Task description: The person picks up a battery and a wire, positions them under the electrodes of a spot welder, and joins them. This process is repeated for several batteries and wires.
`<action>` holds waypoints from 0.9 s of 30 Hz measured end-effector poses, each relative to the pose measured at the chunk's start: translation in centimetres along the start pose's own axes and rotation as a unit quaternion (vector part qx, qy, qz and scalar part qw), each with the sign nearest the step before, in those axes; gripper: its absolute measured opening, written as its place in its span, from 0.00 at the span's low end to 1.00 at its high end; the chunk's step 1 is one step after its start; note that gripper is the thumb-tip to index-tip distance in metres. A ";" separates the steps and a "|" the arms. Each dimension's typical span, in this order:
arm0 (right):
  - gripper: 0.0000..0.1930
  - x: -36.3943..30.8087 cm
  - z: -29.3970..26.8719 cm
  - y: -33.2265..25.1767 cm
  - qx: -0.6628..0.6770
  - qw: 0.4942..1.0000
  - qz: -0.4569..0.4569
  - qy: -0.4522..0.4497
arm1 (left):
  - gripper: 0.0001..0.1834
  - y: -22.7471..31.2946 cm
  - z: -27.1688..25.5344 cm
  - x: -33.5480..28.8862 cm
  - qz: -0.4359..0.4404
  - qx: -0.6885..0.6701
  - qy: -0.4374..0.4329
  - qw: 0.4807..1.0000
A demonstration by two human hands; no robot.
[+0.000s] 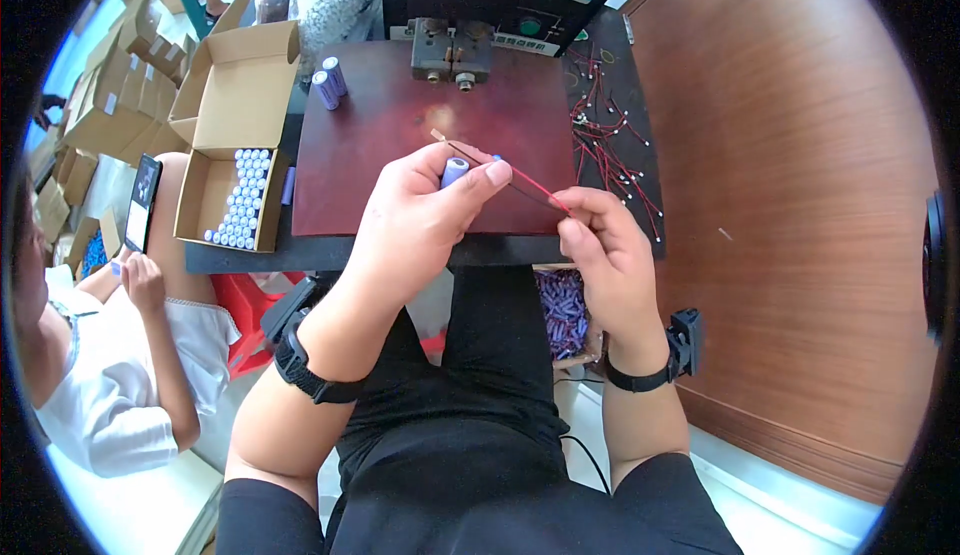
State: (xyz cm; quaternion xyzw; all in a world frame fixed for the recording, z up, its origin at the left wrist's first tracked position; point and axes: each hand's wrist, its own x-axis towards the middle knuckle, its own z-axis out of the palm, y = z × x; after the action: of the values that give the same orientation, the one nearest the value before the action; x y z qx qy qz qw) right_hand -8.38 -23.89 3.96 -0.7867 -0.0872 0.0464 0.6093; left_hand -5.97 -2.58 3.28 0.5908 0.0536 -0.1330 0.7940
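Steadily, left hand (pixel 425 210) pinches a purple cell (pixel 455 171); right hand (pixel 600 245) pinches the red wire (pixel 530 184), best kept taut over the surface (pixel 400 155).

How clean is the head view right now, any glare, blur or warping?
Head view: soft glare patch on the dark red mat; fisheye bends the wooden panel edges toward the dark rim; left hand, purple cell and right hand look sharp.

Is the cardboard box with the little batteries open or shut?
Open. The box has its flaps folded up, and rows of batteries show inside.
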 end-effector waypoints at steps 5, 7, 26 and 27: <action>0.07 2.6 0.9 0.3 -0.002 0.996 -0.045 0.077 | 0.11 -0.3 -0.5 0.2 0.124 0.153 0.026 0.980; 0.07 3.9 0.7 0.9 0.057 0.989 -0.062 0.118 | 0.13 -0.5 -1.7 0.5 0.188 0.198 0.025 0.962; 0.02 7.6 0.4 1.3 -0.153 0.933 -0.264 0.188 | 0.15 -0.2 -4.1 5.1 0.288 0.425 0.106 0.852; 0.02 7.8 0.3 1.2 -0.148 0.936 -0.259 0.188 | 0.16 -0.1 -4.1 5.1 0.282 0.428 0.112 0.851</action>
State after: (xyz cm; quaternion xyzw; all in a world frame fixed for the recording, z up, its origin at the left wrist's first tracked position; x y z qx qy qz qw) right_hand -0.66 -22.35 2.94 -0.8124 -0.1773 -0.2755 0.4825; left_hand -0.78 0.51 0.75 0.8727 -0.0890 0.1544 0.4545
